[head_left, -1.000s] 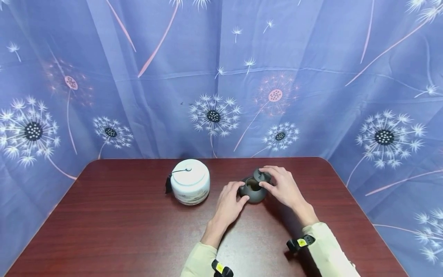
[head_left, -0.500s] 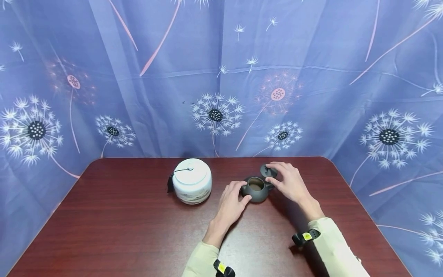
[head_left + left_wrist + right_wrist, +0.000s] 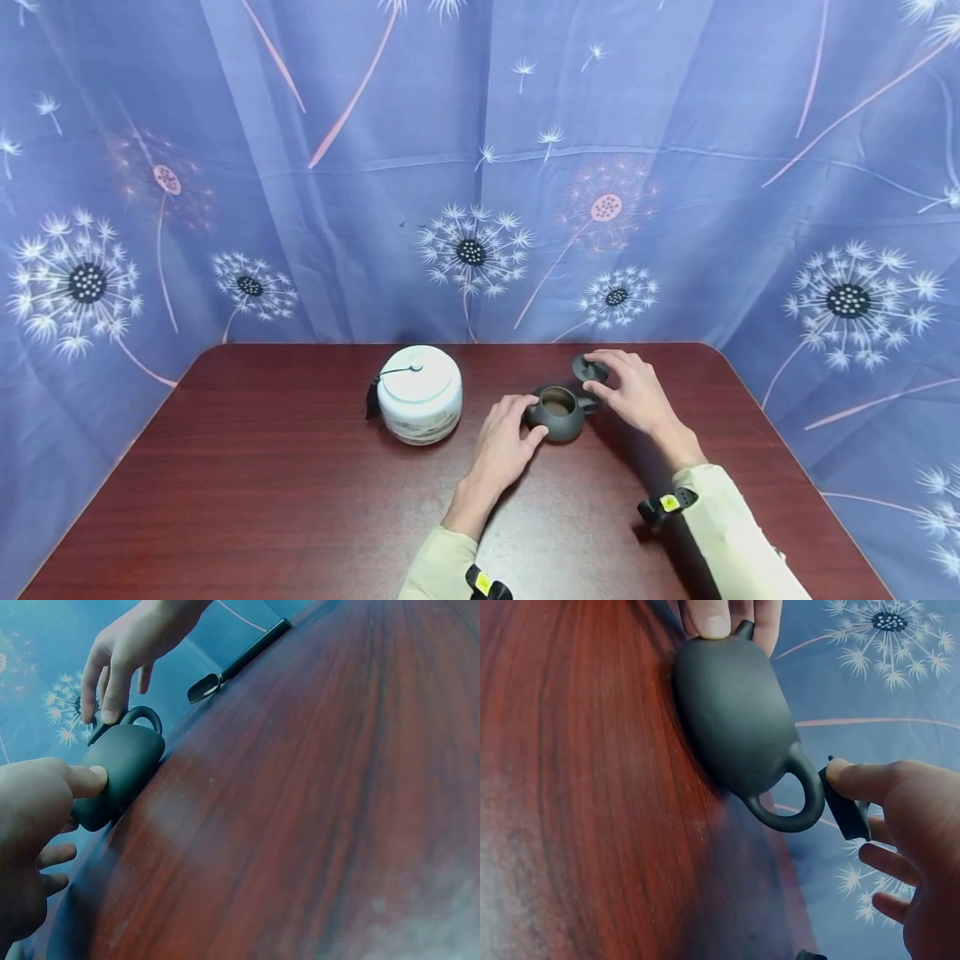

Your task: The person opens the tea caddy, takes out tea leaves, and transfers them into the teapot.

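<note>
Within left hand [image 3: 504, 436], grips round dark clay teapot [image 3: 566, 426], likely to steady it; within right hand [image 3: 636, 392], pinches round dark clay lid [image 3: 588, 369].

Left hand [image 3: 26, 825] gripping dark teapot [image 3: 127, 765], right hand [image 3: 135, 645] holding lid [image 3: 97, 730], black scoop-like object [image 3: 251, 654] at edge of reddish table [image 3: 300, 765]

A reddish-brown, wood-grained table [image 3: 262, 500] bears a white lidded jar [image 3: 420, 404] towards the far edge, a dark teapot [image 3: 564, 427] right of it, and a dark-handled scoop [image 3: 255, 652] farther right.
</note>
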